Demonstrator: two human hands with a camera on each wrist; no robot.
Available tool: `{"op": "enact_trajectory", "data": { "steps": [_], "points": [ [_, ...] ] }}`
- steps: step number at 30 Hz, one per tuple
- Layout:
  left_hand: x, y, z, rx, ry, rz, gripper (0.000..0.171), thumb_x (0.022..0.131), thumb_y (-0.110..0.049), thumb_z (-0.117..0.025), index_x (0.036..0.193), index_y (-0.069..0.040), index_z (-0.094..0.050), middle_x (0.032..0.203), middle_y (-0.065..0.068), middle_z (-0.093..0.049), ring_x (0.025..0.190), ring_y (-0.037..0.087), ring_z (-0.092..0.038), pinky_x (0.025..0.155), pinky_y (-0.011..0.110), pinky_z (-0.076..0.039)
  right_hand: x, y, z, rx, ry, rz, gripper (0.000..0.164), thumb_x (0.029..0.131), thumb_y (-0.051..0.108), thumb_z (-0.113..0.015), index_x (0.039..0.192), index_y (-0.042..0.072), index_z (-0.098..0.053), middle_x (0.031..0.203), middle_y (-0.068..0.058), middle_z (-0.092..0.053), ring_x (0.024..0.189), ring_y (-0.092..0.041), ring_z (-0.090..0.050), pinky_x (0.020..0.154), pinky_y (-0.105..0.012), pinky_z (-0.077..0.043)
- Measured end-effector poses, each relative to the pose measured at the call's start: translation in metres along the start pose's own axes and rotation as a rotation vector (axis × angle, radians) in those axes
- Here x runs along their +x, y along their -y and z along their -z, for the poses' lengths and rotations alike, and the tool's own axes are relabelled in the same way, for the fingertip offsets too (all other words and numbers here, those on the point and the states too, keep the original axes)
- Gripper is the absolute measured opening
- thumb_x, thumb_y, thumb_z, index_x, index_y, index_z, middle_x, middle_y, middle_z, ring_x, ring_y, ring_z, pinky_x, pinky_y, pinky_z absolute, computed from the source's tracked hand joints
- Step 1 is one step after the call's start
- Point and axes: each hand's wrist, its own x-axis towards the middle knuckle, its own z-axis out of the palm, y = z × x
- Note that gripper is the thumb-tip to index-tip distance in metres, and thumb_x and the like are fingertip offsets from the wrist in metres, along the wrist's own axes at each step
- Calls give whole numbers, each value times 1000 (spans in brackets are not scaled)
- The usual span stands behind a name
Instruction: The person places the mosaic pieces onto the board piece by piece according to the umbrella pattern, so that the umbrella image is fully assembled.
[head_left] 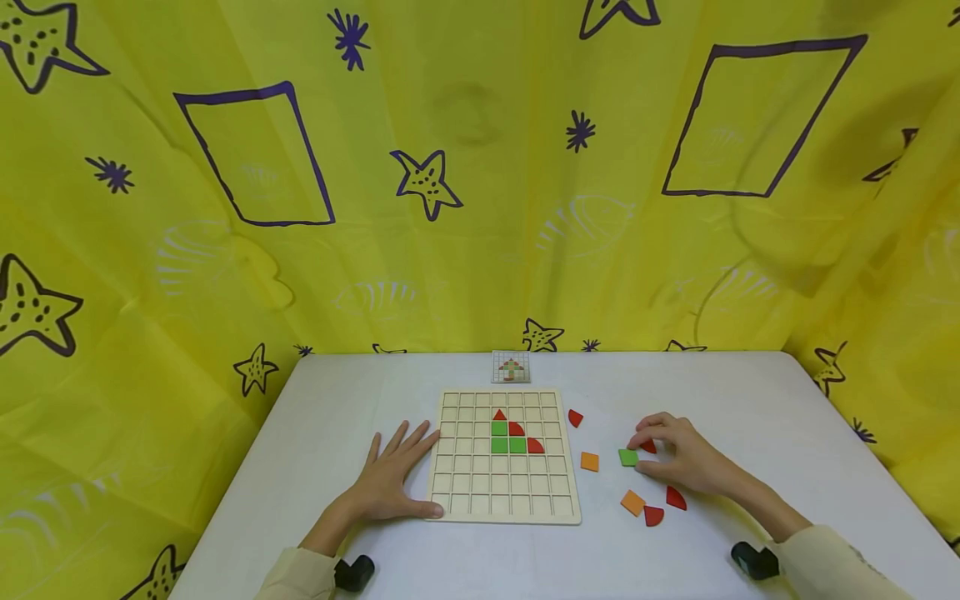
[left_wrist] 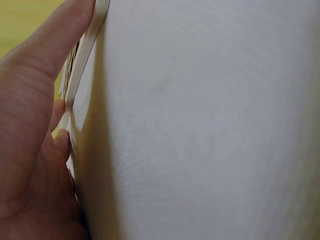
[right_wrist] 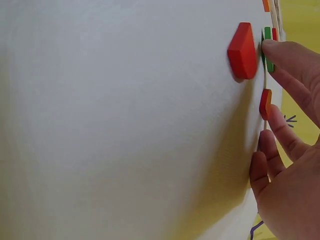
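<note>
A pale wooden grid board (head_left: pixel 465 487) lies on the white table. In its cells sit a red triangle (head_left: pixel 499 415), green squares (head_left: pixel 499 445) and red quarter-circle tiles (head_left: pixel 516 429). With fingers spread, my left hand (head_left: pixel 393 475) rests at the board's left edge, thumb at the near left corner; the left wrist view shows that thumb (left_wrist: pixel 55 37) against the edge. To the right of the board, my right hand (head_left: pixel 686 454) pinches a green square tile (head_left: pixel 628 457) between thumb and forefinger, low over the table. A red tile (head_left: pixel 648 447) lies partly hidden beneath this hand.
Orange squares (head_left: pixel 590 462) and red quarter-circle tiles (head_left: pixel 654 516) lie loose right of the board. A small pattern card (head_left: pixel 511 367) stands behind the board at the table's (head_left: pixel 360 375) far side. A yellow curtain (head_left: pixel 480 275) hangs behind and at both sides.
</note>
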Motion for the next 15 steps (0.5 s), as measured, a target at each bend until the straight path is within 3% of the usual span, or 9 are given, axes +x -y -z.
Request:
{"op": "enact_trajectory", "data": {
  "steps": [7, 15],
  "points": [
    [0, -2, 2, 8, 16, 16, 115, 69, -73, -80, 162, -21, -35, 170, 7, -24, 157, 41, -9, 116, 74, 4, 6, 2, 7, 20, 57, 3, 19, 88, 21, -83, 104, 24, -74, 117, 0, -62, 112, -28, -53, 92, -45, -50],
    [0, -3, 2, 10, 29, 35, 115, 69, -72, -82, 161, -22, -36, 170, 6, -24, 157, 40, -7, 116, 74, 5, 17, 12, 18, 49, 11, 66, 21, 87, 14, -84, 103, 20, -72, 109, 4, -67, 104, -29, -58, 84, -45, -52]
  ]
}}
